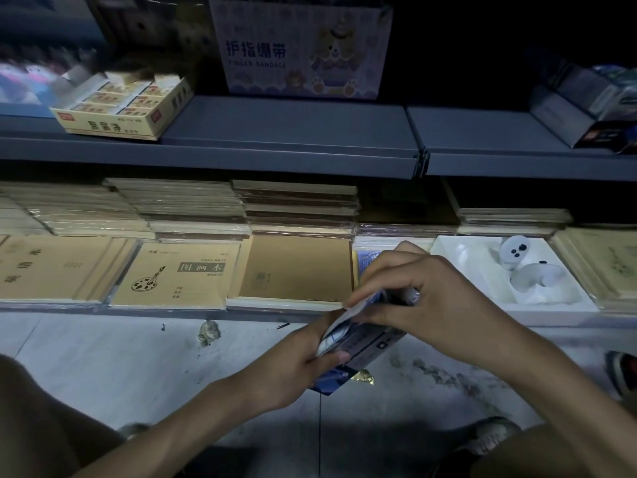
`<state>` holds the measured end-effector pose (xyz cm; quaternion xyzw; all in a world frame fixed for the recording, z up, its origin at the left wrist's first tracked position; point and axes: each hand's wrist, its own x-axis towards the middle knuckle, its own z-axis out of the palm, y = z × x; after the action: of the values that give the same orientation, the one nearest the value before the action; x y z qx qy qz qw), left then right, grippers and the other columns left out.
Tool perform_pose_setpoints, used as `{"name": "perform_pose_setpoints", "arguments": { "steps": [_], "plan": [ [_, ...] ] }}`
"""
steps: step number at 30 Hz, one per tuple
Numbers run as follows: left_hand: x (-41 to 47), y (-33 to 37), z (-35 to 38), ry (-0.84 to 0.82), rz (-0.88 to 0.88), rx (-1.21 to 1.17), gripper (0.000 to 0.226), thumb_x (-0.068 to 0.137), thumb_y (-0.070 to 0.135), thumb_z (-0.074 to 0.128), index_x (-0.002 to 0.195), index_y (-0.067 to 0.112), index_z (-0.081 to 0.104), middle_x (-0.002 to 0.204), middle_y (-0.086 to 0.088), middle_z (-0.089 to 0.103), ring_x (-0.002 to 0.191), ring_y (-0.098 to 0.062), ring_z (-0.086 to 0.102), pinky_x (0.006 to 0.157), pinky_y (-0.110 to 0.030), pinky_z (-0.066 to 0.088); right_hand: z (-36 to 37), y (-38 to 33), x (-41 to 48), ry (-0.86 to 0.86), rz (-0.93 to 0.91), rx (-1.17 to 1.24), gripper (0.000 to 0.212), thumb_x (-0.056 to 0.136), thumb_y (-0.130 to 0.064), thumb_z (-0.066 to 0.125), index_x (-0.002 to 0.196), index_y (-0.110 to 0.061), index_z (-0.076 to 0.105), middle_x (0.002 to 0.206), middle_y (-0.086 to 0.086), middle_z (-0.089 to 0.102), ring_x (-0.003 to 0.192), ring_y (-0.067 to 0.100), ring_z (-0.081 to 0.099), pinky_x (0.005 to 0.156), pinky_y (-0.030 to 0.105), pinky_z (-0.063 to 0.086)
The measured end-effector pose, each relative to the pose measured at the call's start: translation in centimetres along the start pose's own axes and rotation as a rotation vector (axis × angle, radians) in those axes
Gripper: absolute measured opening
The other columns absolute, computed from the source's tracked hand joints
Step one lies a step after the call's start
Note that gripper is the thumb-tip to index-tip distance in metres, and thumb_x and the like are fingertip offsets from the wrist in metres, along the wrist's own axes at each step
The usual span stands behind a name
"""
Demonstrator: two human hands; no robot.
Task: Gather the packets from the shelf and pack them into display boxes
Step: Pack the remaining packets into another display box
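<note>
A small blue and white display box [365, 343] is held low in front of the bottom shelf, over the floor. My left hand [303, 360] grips the box from below and from the left. My right hand [424, 298] comes from above with curled fingers and pinches blue and white packets [365, 303] that stand in the box's open top. More blue packets [367, 263] show behind my right hand on the bottom shelf, partly hidden.
The bottom shelf holds stacks of kraft notebooks [179, 277] and a white tray [482, 270] with pale figures. The grey upper shelf [293, 132] carries a yellow eraser box [124, 108], a finger bandage carton [300, 50] and dark boxes [586, 108] at right. Scraps lie on the floor.
</note>
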<state>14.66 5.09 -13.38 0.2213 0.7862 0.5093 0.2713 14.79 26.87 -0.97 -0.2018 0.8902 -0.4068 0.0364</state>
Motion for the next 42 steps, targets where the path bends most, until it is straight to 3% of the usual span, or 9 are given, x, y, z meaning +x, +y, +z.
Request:
{"name": "perform_pose_setpoints", "arguments": {
  "steps": [3, 6, 8, 14, 21, 24, 30, 36, 42],
  "plan": [
    [0.0, -0.1, 0.0, -0.001, 0.026, 0.088, 0.048, 0.105, 0.031, 0.056, 0.146, 0.05, 0.037, 0.136, 0.031, 0.058, 0.127, 0.007, 0.053, 0.106, -0.025, 0.046, -0.3, 0.1, 0.0, -0.018, 0.015, 0.041, 0.008, 0.082, -0.033, 0.082, 0.09, -0.031, 0.085, 0.091, -0.011, 0.07, 0.095, 0.014, 0.066, 0.081, 0.038, 0.052],
    [0.0, 0.1, -0.2, 0.045, 0.058, 0.239, 0.064, 0.104, 0.035, 0.057, 0.129, 0.078, 0.018, 0.127, 0.038, 0.05, 0.114, 0.026, 0.046, 0.094, -0.005, 0.039, -0.7, 0.0, 0.1, 0.018, 0.039, 0.111, 0.003, 0.082, -0.022, 0.085, 0.085, -0.023, 0.085, 0.088, -0.005, 0.071, 0.084, 0.015, 0.068, 0.072, 0.032, 0.052],
    [0.0, -0.1, -0.4, 0.069, 0.047, 0.255, 0.067, 0.104, 0.037, 0.057, 0.123, 0.083, 0.013, 0.126, 0.036, 0.05, 0.112, 0.022, 0.049, 0.091, -0.003, 0.04, -1.0, -0.3, 0.2, 0.053, 0.024, 0.192, 0.004, 0.082, -0.023, 0.082, 0.084, -0.021, 0.084, 0.085, -0.001, 0.072, 0.077, 0.013, 0.066, 0.067, 0.022, 0.047],
    [0.2, -0.9, -0.6, 0.094, 0.013, 0.214, 0.053, 0.105, 0.042, 0.053, 0.152, 0.046, 0.03, 0.144, 0.023, 0.054, 0.13, -0.001, 0.052, 0.108, -0.028, 0.045, -1.7, -0.9, 0.2, 0.159, 0.009, 0.241, 0.008, 0.081, -0.027, 0.077, 0.086, -0.022, 0.082, 0.083, -0.002, 0.077, 0.079, 0.02, 0.07, 0.071, 0.041, 0.055],
    [-0.1, -0.8, 0.0, 0.132, 0.056, 0.249, 0.055, 0.105, 0.033, 0.056, 0.149, 0.046, 0.026, 0.141, 0.023, 0.042, 0.12, 0.017, 0.042, 0.098, 0.0, 0.032, -0.8, -1.3, 0.1, 0.147, 0.023, 0.124, 0.006, 0.086, -0.025, 0.078, 0.086, -0.031, 0.08, 0.089, -0.02, 0.076, 0.083, 0.001, 0.069, 0.071, 0.01, 0.046],
    [-0.2, -0.7, 0.3, 0.125, 0.051, 0.215, 0.043, 0.105, 0.034, 0.053, 0.136, 0.05, 0.027, 0.138, 0.022, 0.043, 0.122, 0.011, 0.042, 0.097, -0.001, 0.033, -1.4, -1.8, 0.1, 0.346, 0.008, 0.17, 0.013, 0.08, -0.04, 0.073, 0.091, -0.033, 0.077, 0.091, -0.017, 0.077, 0.079, 0.004, 0.071, 0.069, 0.014, 0.053],
    [-0.4, -1.0, -0.2, 0.205, 0.07, 0.157, 0.051, 0.102, 0.043, 0.053, 0.149, 0.034, 0.033, 0.145, 0.017, 0.047, 0.134, 0.0, 0.045, 0.109, -0.031, 0.045, -3.2, -1.9, -0.1, 0.689, 0.056, 0.382, 0.01, 0.1, -0.01, 0.065, 0.092, -0.016, 0.065, 0.07, 0.012, 0.07, 0.051, 0.015, 0.061, 0.051, 0.022, 0.045],
    [-0.5, -0.6, -1.5, 0.345, 0.123, 0.206, 0.049, 0.104, 0.032, 0.057, 0.147, 0.031, 0.034, 0.143, 0.013, 0.05, 0.13, -0.003, 0.049, 0.103, -0.029, 0.047, -3.6, -1.4, -0.9, 0.835, 0.032, 0.396, 0.012, 0.102, -0.005, 0.061, 0.092, 0.002, 0.057, 0.062, 0.009, 0.068, 0.047, 0.025, 0.059, 0.048, 0.026, 0.042],
    [-0.5, -0.2, -2.5, 0.424, 0.158, 0.141, 0.048, 0.104, 0.025, 0.058, 0.145, 0.036, 0.037, 0.14, 0.016, 0.053, 0.129, -0.006, 0.053, 0.101, -0.026, 0.049, -3.7, -1.6, -1.5, 0.902, -0.038, 0.417, 0.014, 0.098, -0.014, 0.06, 0.085, -0.011, 0.056, 0.058, -0.002, 0.066, 0.047, 0.022, 0.06, 0.048, 0.03, 0.042]
  ]
}}
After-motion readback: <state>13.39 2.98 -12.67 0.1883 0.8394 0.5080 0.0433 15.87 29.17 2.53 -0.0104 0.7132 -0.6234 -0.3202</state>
